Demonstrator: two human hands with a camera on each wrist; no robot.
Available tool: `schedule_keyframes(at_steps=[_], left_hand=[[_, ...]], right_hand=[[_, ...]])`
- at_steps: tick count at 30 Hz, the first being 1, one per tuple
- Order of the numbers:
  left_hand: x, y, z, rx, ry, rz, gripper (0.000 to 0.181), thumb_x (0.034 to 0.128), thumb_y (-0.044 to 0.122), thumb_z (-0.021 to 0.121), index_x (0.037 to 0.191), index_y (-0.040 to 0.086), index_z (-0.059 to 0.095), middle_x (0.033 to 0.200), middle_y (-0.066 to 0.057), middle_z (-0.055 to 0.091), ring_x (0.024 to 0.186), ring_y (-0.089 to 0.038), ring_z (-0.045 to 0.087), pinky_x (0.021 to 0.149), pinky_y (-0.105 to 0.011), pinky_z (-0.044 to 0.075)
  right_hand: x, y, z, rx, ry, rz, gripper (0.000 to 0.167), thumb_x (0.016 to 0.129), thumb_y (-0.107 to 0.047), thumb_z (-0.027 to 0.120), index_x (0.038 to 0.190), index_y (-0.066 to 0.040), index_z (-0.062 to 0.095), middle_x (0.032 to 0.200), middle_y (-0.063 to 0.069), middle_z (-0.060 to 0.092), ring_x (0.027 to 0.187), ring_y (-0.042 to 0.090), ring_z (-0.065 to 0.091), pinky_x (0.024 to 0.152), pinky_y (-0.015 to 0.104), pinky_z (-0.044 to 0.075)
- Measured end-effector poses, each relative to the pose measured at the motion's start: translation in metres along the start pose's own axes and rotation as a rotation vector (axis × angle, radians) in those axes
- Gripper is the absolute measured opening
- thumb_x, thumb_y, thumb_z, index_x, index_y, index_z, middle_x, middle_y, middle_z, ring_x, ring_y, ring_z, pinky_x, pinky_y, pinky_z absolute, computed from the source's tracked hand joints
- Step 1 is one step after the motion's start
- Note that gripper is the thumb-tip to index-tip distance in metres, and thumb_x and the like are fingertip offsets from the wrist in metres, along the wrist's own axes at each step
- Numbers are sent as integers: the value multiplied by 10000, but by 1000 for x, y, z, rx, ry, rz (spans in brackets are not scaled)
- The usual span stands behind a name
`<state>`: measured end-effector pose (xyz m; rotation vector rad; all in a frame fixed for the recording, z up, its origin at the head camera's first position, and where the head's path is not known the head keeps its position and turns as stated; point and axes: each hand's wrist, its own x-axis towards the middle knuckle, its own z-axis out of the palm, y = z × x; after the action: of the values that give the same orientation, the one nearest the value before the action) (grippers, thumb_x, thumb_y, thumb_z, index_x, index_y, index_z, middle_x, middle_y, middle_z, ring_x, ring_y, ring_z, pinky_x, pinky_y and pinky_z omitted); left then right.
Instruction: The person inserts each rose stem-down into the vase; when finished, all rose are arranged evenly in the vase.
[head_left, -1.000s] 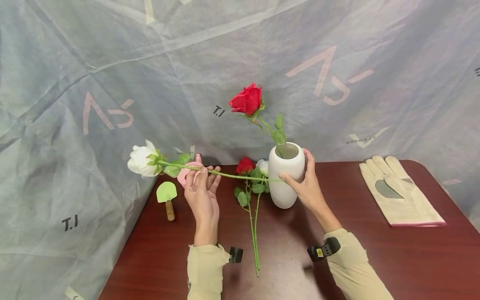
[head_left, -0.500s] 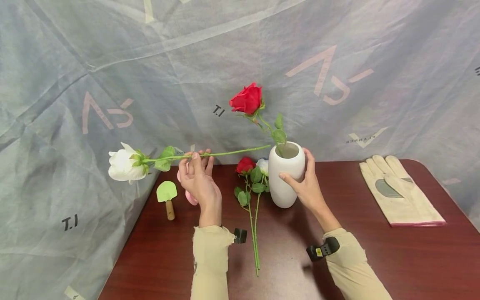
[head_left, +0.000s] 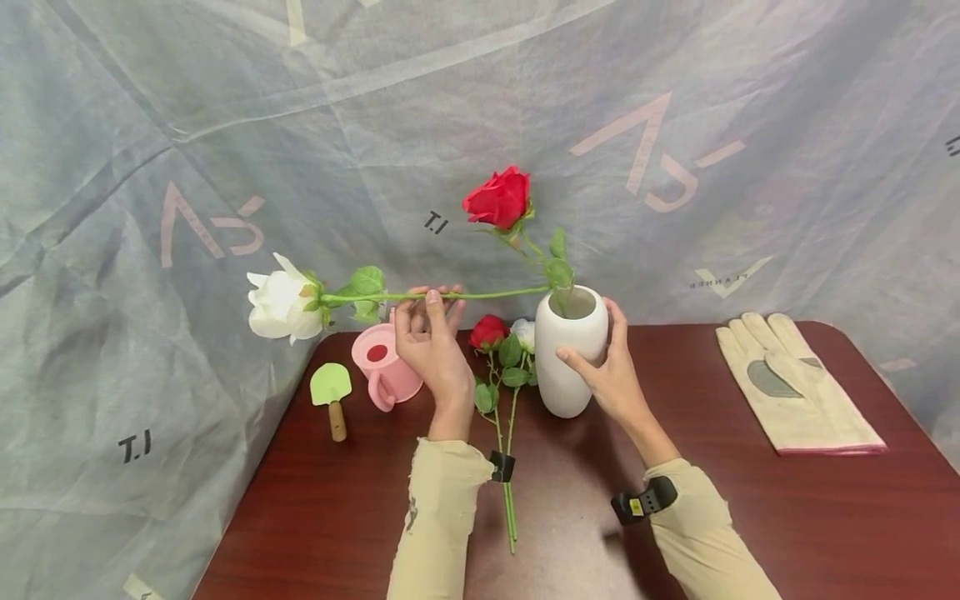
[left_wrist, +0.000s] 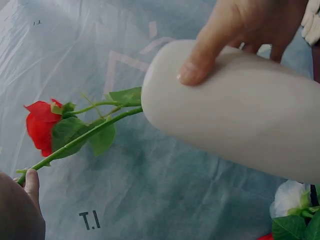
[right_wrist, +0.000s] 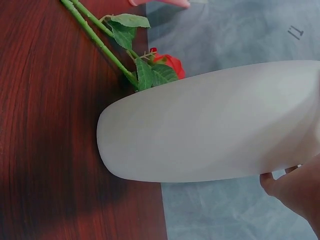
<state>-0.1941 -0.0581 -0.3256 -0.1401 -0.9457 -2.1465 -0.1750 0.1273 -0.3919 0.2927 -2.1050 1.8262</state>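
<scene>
My left hand (head_left: pixel 437 362) pinches the green stem of a white rose (head_left: pixel 282 303), held nearly level with its bloom to the left. The stem's cut end is at the mouth of a white vase (head_left: pixel 564 379); whether it has entered is unclear. My right hand (head_left: pixel 617 375) grips the vase from the right, its thumb across the front. A red rose (head_left: pixel 501 198) stands in the vase and leans left. In the left wrist view, the held stem (left_wrist: pixel 85 137) runs up to the vase rim. The right wrist view shows the vase (right_wrist: pixel 200 130) from its side.
Another red rose (head_left: pixel 489 332) and a whitish rose (head_left: pixel 524 335) lie on the dark red table (head_left: pixel 300 517), left of the vase. Farther left are a pink watering can (head_left: pixel 397 379) and a small green trowel (head_left: pixel 331 385). Beige gloves (head_left: pixel 798 392) lie at the right.
The white rose went left and its stem rose to vase-mouth height, then my left hand brought it back right to the rim. The right hand and vase barely moved.
</scene>
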Motion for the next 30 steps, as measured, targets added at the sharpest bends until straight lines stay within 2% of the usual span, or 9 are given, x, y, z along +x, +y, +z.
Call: schedule_keyframes(at_steps=[5,12,14,20,27,30], left_hand=[[0,9,-1,9,15,26,85,902,38,599,954,-11,552,872,-254,587,840,-379,646,714,-420,550],[-2,20,-6,18,5,22,99,896,45,612,952,-10,551,855,-213,584,818,-370,648,710,-428,550],[-4,18,-5,21,-8,23,108,897,49,613,956,-20,554,855,-211,586,815,-372,647,707,-431,550],[-9,6,1,58,-102,-5,115,903,39,600,974,-39,555,856,-181,602,809,-345,653,701,-450,548],[-9,-3,7,94,-120,-16,175,903,30,596,988,-109,533,846,-192,601,797,-344,657,665,-408,559],[-7,-5,9,123,-131,-14,137,903,30,596,975,-81,560,843,-202,607,784,-335,662,655,-401,561]], right_hand=[[-1,0,1,1,6,11,877,808,-54,715,1452,-51,120,1441,163,256,1221,288,364,941,492,348],[0,1,0,1,13,9,880,804,-55,720,1451,-52,124,1445,156,251,1216,290,371,933,495,358],[0,0,0,-1,11,11,883,807,-66,720,1454,-56,120,1449,153,243,1211,296,377,925,502,364],[0,0,2,2,8,19,872,811,-64,716,1453,-79,127,1443,135,250,1195,304,398,908,508,386],[0,0,2,-3,7,28,883,815,-85,717,1461,-88,115,1452,131,242,1196,303,402,904,513,391],[0,0,1,-7,5,28,883,818,-96,716,1463,-99,112,1447,124,247,1195,293,399,901,510,388]])
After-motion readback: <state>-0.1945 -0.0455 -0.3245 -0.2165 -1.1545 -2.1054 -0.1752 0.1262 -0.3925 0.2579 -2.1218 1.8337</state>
